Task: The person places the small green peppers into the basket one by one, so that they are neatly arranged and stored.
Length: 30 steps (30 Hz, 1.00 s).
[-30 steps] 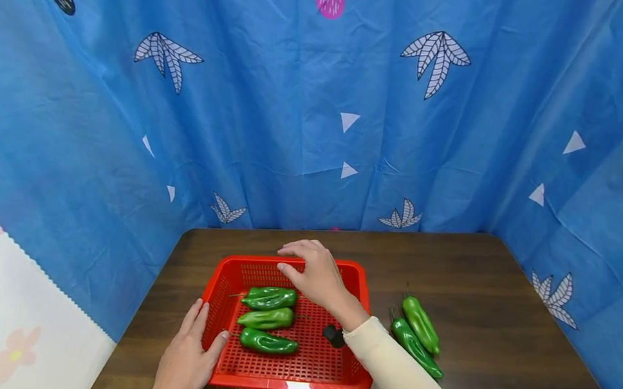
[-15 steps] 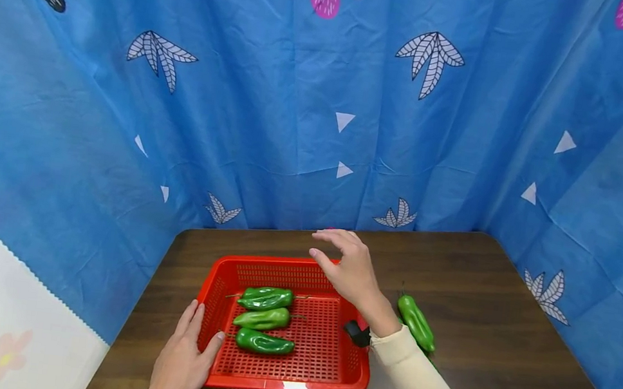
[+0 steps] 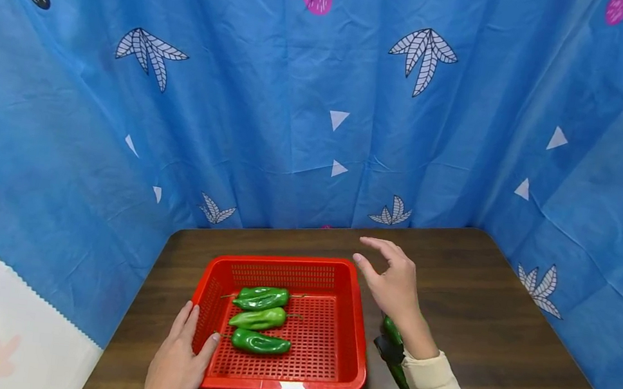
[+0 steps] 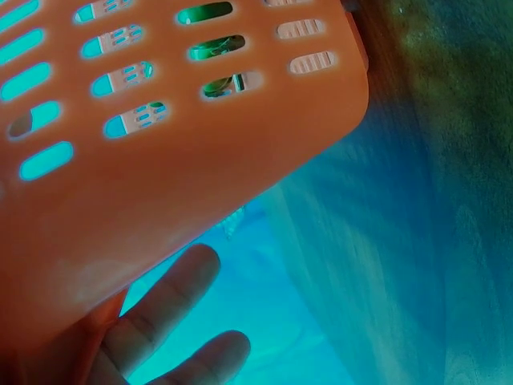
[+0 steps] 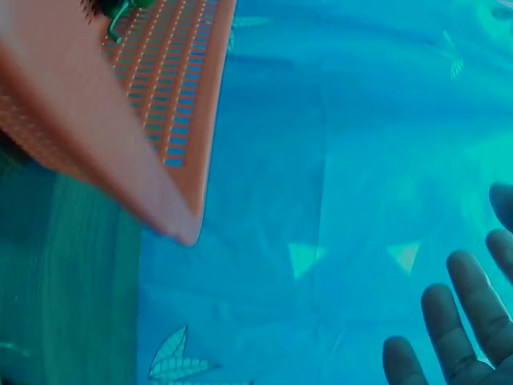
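A red plastic basket [image 3: 353, 355] sits on the wooden table with three green peppers inside, the middle pepper [image 3: 258, 318] lighter than the others. My left hand [image 3: 176, 358] rests against the basket's left side, fingers straight along the outside and thumb at the rim. Two fingers [image 4: 172, 301] reach past the basket's edge in the left wrist view. Off the basket's right side, above the table, my right hand [image 3: 395, 287] holds nothing, its fingers relaxed and thumb apart. Beneath my right wrist lie green peppers [image 3: 405, 382] on the table, largely hidden by wrist and sleeve.
The brown wooden table [image 3: 499, 328] extends to the right of the basket. A blue patterned curtain [image 3: 274, 118] hangs behind the table and along both sides. A pale flowered cloth [image 3: 11, 313] is at the lower left.
My right hand has moved right, from above the basket to beyond its right rim, over the peppers on the table. The left hand stays at the basket. The head view has shifted slightly.
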{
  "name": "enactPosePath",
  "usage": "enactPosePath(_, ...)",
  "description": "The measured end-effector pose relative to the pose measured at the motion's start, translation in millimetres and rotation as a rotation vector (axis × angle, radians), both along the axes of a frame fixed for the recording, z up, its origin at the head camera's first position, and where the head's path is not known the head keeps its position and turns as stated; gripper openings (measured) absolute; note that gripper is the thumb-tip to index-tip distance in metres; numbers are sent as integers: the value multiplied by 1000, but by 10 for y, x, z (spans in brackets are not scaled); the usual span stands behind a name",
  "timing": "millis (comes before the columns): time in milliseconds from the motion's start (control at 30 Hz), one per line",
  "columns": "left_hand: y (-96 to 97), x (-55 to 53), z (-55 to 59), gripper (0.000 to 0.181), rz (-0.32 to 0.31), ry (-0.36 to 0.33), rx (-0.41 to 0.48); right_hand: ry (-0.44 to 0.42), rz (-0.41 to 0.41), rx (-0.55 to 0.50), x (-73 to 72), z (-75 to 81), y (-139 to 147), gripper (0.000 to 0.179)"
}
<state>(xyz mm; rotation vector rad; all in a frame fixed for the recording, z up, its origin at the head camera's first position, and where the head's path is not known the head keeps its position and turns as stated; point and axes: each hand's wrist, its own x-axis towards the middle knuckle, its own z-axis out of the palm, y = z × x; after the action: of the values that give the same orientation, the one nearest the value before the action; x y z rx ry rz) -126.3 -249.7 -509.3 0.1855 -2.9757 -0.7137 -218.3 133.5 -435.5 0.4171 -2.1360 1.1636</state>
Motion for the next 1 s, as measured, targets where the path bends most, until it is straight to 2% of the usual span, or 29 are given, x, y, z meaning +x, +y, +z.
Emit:
enactPosePath(167, -7, -6, -8, 90, 3, -1, -1, -77, -96, -71, 114, -62, 203, 33)
enactPosePath(267, -6, -9, -9, 91, 3, 4, 3, -82, -132, -122, 169, -94, 304, 31)
enactPosePath(400, -2, -12, -6, 89, 4, 5, 2, -93, -185, -165, 213, -152, 419, 30)
enactPosePath(567, 1, -3, 5, 88, 2, 8, 1, -161, -260, -193, 240, -266, 552, 30)
enactPosePath(800, 3, -2, 19, 86, 8, -7, 3, -240, -282, -240, 284, -404, 657, 28)
enactPosePath(1000, 12, 0, 22, 86, 5, -14, -1, -292, -331, -220, 315, -577, 736, 29)
